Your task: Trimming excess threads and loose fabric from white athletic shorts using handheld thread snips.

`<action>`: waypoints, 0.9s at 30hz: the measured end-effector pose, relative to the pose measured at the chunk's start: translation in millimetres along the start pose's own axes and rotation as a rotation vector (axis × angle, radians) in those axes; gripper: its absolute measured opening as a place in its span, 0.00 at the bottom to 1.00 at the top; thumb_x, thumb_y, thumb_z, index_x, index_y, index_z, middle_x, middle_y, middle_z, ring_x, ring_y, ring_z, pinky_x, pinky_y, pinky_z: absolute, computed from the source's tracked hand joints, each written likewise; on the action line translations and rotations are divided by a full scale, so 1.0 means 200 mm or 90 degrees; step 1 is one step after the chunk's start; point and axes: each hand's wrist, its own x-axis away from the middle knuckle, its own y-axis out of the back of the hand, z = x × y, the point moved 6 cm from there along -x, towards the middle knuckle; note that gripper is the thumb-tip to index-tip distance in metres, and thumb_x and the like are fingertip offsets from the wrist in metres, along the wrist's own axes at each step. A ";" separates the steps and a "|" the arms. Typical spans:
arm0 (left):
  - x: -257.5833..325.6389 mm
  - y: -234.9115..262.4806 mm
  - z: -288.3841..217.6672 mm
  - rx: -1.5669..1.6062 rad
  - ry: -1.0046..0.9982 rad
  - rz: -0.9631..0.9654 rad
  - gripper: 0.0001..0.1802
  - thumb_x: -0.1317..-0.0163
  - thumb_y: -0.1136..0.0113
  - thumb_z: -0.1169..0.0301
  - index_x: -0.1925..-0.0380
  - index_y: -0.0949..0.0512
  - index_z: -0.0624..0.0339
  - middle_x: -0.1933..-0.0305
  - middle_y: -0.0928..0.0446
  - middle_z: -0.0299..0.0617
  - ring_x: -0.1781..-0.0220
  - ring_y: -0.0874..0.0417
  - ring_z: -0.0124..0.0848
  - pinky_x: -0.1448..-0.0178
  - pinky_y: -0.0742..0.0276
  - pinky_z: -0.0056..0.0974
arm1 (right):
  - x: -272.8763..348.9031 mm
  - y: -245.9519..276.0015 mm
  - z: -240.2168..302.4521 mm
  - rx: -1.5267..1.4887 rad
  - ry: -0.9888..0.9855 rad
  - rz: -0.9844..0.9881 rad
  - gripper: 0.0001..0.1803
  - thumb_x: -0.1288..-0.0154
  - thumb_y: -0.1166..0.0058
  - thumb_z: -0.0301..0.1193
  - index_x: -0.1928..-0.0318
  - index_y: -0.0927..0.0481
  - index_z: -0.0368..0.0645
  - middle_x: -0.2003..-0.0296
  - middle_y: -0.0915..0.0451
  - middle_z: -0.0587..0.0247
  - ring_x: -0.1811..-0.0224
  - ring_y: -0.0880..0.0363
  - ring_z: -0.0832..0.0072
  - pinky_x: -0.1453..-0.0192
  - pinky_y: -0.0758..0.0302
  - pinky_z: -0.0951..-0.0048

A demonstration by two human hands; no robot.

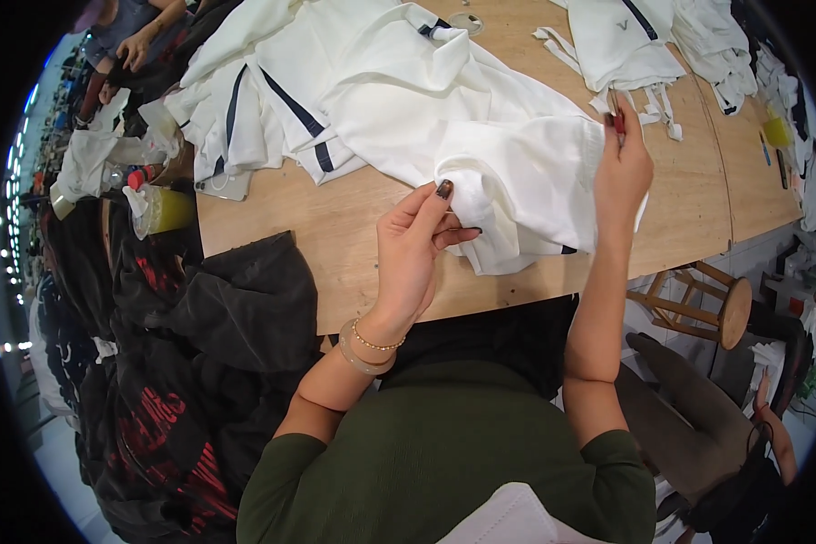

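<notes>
Pinching with the left hand (411, 238) at the near folds of a white garment (544, 172), thumb and fingers drawn close together — hard to tell whether on the cloth itself or on a loose thread. Gripping a small red-handled tool (619, 129) in the right hand (624, 168), upright beside the garment's right-hand edge, tip too blurred to read. Lying on the table (344, 236), directly in front of the body, that garment, one dark patch showing on its lower edge. By judgement, at a step of handling the cloth with the tool ready; calling for a firm pinch on the left and a tip well clear of the fabric.

Farther out, counting: one heap of white clothes (363, 91) at upper left, pieces too overlapped to number; more white pieces (607, 45) at upper right, at least two; one phone (229, 187) at the left edge; two cups of yellow-green drink, one left (168, 216), one far right (775, 131); two pens (764, 151) near the right edge. Beyond — one wooden stool (736, 313), one pile of dark clothes (236, 299), two other people, only partly visible.
</notes>
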 end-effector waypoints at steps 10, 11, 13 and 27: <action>-0.04 0.01 0.00 0.040 0.028 -0.034 0.12 0.32 0.49 0.71 0.57 0.23 0.70 0.65 0.21 0.41 0.67 0.18 0.28 0.59 0.16 0.34 | 0.31 -0.05 0.22 -0.308 -0.057 0.343 0.16 0.43 0.44 0.18 0.54 0.18 0.42 0.66 0.19 0.72 0.67 0.28 0.89 0.62 0.29 0.85; -0.05 0.01 0.01 0.037 0.024 -0.030 0.12 0.32 0.49 0.71 0.58 0.23 0.70 0.66 0.22 0.40 0.68 0.18 0.27 0.59 0.16 0.34 | 0.35 -0.10 0.32 -0.275 -0.045 0.411 0.17 0.46 0.44 0.15 0.55 0.18 0.40 0.68 0.20 0.72 0.68 0.28 0.89 0.59 0.27 0.83; -0.07 0.01 0.03 0.051 0.021 -0.004 0.11 0.32 0.49 0.71 0.58 0.23 0.69 0.67 0.22 0.39 0.69 0.19 0.26 0.60 0.16 0.33 | 0.40 -0.20 0.34 -0.267 0.126 0.386 0.19 0.51 0.42 0.13 0.57 0.18 0.41 0.71 0.22 0.74 0.71 0.31 0.88 0.63 0.28 0.83; -0.18 0.26 -0.07 -0.070 0.027 -0.030 0.16 0.38 0.43 0.71 0.49 0.25 0.58 0.68 0.23 0.28 0.72 0.29 0.16 0.68 0.35 0.24 | 0.49 0.15 -0.14 0.020 -0.061 0.308 0.27 0.55 0.35 0.21 0.52 0.29 0.38 0.64 0.23 0.58 0.63 0.24 0.71 0.56 0.25 0.72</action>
